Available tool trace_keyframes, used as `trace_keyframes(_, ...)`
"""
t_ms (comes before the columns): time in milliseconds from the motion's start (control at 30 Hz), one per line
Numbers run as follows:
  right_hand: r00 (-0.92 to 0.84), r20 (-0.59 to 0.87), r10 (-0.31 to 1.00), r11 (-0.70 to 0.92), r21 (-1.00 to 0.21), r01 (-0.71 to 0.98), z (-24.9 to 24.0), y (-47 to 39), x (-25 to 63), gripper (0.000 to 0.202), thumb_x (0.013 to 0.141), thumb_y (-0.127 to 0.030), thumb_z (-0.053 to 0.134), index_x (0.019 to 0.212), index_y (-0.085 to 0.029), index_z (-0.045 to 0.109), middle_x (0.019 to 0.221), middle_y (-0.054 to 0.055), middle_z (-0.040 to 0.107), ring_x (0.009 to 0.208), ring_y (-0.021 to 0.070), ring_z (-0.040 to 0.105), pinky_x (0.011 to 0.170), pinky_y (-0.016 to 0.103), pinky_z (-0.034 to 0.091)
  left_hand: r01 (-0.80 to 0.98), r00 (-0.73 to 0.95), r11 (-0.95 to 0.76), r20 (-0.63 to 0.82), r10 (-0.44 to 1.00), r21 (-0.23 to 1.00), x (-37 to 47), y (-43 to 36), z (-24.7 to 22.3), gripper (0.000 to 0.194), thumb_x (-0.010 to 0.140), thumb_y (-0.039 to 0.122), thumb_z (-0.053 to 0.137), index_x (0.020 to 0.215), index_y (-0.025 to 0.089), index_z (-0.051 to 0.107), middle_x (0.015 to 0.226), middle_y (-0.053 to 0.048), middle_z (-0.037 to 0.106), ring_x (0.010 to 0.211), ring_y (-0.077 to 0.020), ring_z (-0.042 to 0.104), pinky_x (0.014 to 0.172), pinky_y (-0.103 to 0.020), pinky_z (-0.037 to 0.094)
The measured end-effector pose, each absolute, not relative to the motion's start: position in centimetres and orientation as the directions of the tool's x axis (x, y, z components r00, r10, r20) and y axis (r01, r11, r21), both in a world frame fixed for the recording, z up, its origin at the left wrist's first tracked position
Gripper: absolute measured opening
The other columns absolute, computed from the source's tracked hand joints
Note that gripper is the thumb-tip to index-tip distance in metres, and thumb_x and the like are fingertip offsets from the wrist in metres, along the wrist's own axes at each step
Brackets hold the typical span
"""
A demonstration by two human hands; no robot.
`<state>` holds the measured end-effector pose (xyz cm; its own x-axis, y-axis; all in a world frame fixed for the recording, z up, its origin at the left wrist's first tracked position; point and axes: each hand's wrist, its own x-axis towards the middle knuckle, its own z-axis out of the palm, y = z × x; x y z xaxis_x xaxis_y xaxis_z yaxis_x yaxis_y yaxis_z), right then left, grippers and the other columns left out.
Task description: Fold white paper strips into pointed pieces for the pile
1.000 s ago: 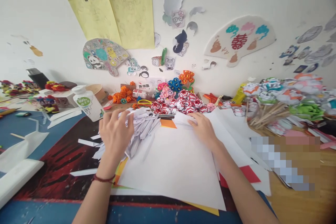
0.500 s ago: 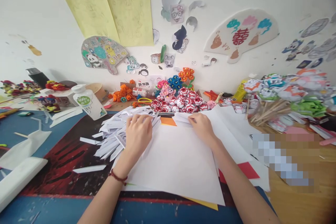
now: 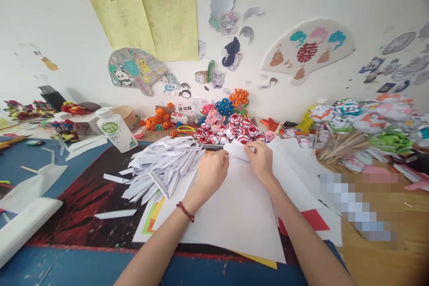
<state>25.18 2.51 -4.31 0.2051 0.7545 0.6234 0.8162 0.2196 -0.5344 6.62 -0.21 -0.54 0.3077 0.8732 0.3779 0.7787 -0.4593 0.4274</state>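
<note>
A small white paper piece (image 3: 236, 149) is between my two hands, above the far edge of a large white sheet (image 3: 237, 214). My left hand (image 3: 213, 170), with a dark red bracelet at the wrist, has its fingers closed at the piece's left side. My right hand (image 3: 260, 160) pinches the piece's right edge between thumb and fingers. To the left lies a heap of folded white paper strips (image 3: 164, 163), and two loose strips rest beside it on the dark red-and-black mat (image 3: 83, 205).
Red-and-white paper flowers (image 3: 237, 128) sit behind my hands. A white bottle (image 3: 117, 130) stands at the back left. Stick-mounted flowers (image 3: 355, 116) lie at the right, near a red sheet (image 3: 315, 220). A long white block (image 3: 27, 228) lies at the left.
My left hand has moved right, from the strip heap to the small paper piece. The piece now stands more raised, and coloured sheets show under the white sheet's left side.
</note>
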Motion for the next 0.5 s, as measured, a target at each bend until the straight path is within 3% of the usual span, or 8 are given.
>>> trace_keyframes(100,0.265,0.728,0.633,0.327,-0.561,0.761,-3.2,1.4,23.7,0.020,0.086,-0.031,0.056,0.079,-0.017,0.068,0.084,0.007,0.066,0.076,0.0200,0.057,0.067,0.031,0.042,0.662,0.210,-0.387,0.336,0.918,0.642,6.5,0.0,-1.3,0.026,0.089,0.033,0.050,0.107,0.021,0.065,0.090,-0.005,0.073,0.080,-0.0202,0.066,0.073,-0.030,0.046)
trace_keyframes(233,0.145,0.719,0.679,0.511,-0.606,0.610,-1.8,-0.5,20.9,0.016,0.088,-0.029,0.056,0.082,-0.019,0.067,0.087,0.006,0.065,0.072,0.0162,0.057,0.062,0.028,0.044,0.284,0.152,-0.328,0.296,0.943,0.901,6.3,0.6,-1.2,0.033,0.088,0.041,0.052,0.105,0.016,0.066,0.092,-0.008,0.073,0.079,-0.0191,0.068,0.072,-0.028,0.050)
trace_keyframes(333,0.088,0.681,0.727,0.558,-0.660,0.503,-1.6,-1.4,19.5,0.014,0.087,-0.028,0.057,0.081,-0.019,0.067,0.087,0.005,0.064,0.067,0.0146,0.056,0.062,0.028,0.045,0.078,0.123,-0.297,0.287,0.950,0.952,6.0,1.1,-1.0,0.033,0.085,0.042,0.057,0.097,0.014,0.067,0.093,-0.009,0.072,0.084,-0.0201,0.068,0.073,-0.027,0.051)
trace_keyframes(500,0.069,0.557,0.828,0.519,-0.807,0.284,-2.1,-1.5,19.1,0.013,0.085,-0.030,0.060,0.085,-0.019,0.067,0.089,0.006,0.066,0.081,0.0186,0.062,0.070,0.029,0.051,-0.044,0.084,-0.245,0.248,0.965,0.968,5.5,1.2,-1.2,0.031,0.077,0.039,0.068,0.093,0.012,0.069,0.094,-0.011,0.071,0.089,-0.0211,0.066,0.079,-0.029,0.050)
